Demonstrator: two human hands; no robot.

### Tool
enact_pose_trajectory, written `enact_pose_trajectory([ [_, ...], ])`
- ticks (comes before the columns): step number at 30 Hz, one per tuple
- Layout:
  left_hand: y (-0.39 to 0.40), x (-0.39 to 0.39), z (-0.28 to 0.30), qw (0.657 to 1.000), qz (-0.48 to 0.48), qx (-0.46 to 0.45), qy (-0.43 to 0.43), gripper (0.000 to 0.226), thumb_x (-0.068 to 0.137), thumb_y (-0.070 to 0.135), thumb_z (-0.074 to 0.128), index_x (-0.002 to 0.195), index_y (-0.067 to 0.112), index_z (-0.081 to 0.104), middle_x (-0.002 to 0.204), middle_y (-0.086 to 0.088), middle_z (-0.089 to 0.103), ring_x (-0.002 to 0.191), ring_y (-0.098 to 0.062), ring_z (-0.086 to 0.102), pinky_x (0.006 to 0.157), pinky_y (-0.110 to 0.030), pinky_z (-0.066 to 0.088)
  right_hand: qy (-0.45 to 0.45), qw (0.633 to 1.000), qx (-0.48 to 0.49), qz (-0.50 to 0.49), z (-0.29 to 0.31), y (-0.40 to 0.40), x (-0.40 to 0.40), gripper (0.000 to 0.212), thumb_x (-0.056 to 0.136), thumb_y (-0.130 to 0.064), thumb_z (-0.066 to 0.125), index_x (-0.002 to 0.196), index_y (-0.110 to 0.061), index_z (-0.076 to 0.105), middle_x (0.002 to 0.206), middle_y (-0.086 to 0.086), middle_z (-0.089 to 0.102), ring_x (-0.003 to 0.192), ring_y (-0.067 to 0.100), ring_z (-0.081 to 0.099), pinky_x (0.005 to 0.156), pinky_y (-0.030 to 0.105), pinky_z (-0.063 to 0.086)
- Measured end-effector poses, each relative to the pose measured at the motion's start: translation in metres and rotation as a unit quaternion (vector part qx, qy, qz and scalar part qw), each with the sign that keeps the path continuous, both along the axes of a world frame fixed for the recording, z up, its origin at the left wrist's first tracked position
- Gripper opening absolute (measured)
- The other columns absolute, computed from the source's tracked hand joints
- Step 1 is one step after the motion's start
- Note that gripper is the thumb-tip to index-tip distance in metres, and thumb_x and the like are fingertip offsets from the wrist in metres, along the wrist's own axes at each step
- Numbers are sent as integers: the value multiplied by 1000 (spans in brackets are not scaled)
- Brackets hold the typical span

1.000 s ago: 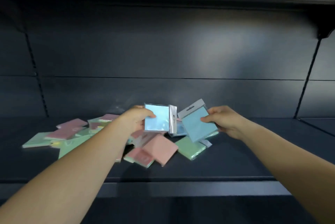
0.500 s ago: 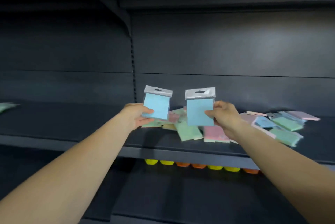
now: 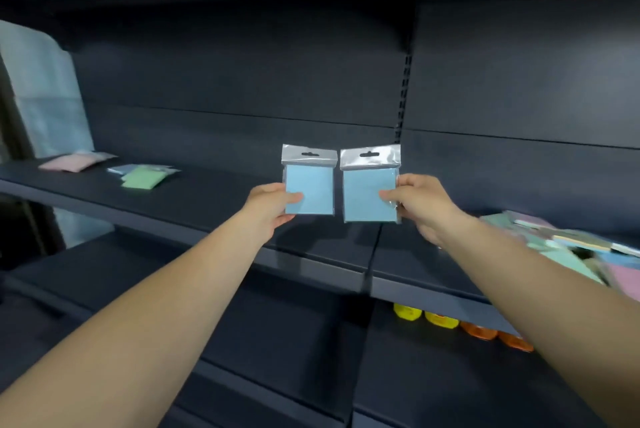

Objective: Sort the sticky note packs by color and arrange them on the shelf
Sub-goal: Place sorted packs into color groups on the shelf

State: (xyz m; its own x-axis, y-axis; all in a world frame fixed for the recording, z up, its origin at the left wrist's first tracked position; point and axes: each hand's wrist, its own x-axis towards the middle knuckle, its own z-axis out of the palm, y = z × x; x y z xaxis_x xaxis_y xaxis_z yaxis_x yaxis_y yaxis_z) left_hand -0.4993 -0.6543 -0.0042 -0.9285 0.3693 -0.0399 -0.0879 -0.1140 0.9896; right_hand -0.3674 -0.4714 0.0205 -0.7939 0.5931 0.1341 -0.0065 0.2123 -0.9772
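Left hand (image 3: pixel 273 206) and right hand (image 3: pixel 420 204) each pinch an upright blue pack (image 3: pixel 309 181), (image 3: pixel 370 185) side by side, edges nearly touching, above bare shelf (image 3: pixel 221 206).

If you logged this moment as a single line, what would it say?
left hand: holds blue pack | right hand: holds second blue pack | both upright above shelf

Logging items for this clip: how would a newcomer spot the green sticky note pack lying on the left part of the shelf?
Start at the dark metal shelf and follow it left, away from the two blue packs held up at centre. Two small piles lie there; the flat green sticky note pack tops the nearer one, right of the pink pack. It is the only green thing on that side.
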Motion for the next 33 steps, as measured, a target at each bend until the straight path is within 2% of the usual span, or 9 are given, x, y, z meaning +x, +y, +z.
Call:
enact_pose_trajectory([
  [3,-30,-54,-9,1000,19,7,4,16,83,1,66,90,14,61,106,-5,66,97,-19,63,73,-24,49,-5,1000,9,13,-3,-26,-60,7,83,-1,66,88,-5,65,98,11,71,83,22,66,67,25,52],
  [9,-92,-185,-14,1000,28,4,-2,12,90,-3,55,87,9,58,114,-11,62,100,-23,61,85,-29,47,-9,999,-1,34,-7,-79,-190,11,84,-3,65,94,-5,64,99,10,70,81,21,65,61,23,48],
  [16,-173,-306,-5,999,30,2,-12,15,90,-4,55,90,10,58,106,-9,63,86,-16,63,78,-27,49,-22,997,-8,68,-6,-155,-319,10,83,-3,66,93,-4,64,94,8,70,74,16,65,66,24,53],
  [19,-210,-352,1,999,34,-20,-2,17,88,-4,57,89,13,59,106,-9,63,81,-14,62,81,-28,48,-21,996,-2,83,-2,-190,-363,8,82,-2,67,86,-7,63,83,4,69,62,8,64,55,18,51],
  [25,-291,-465,2,998,35,-43,-3,17,86,-4,60,94,10,59,115,-12,62,100,-23,59,89,-32,46,-15,998,-4,66,-5,-262,-455,16,80,-1,70,95,0,65,96,10,71,81,21,68,66,26,55],
  [28,-324,-522,-5,997,35,-64,-11,26,87,-5,59,111,4,55,121,-16,60,98,-24,59,85,-31,46,-4,999,-28,38,-10,-299,-502,10,78,-2,72,84,-4,64,95,13,71,77,21,66,66,28,54],
  [30,-340,-554,-8,996,22,-83,-17,28,87,-5,58,113,3,53,124,-17,59,98,-24,58,84,-32,46,-10,999,-42,14,-15,-324,-532,15,77,-4,74,88,-1,64,97,18,71,74,22,64,63,27,52],
  [33,-355,-595,-11,992,-12,-124,-24,13,87,-6,58,93,6,56,121,-17,60,93,-23,59,81,-32,47,-27,998,-49,-13,-25,-358,-571,26,76,-4,74,99,4,65,94,19,70,69,20,61,58,25,49],
])
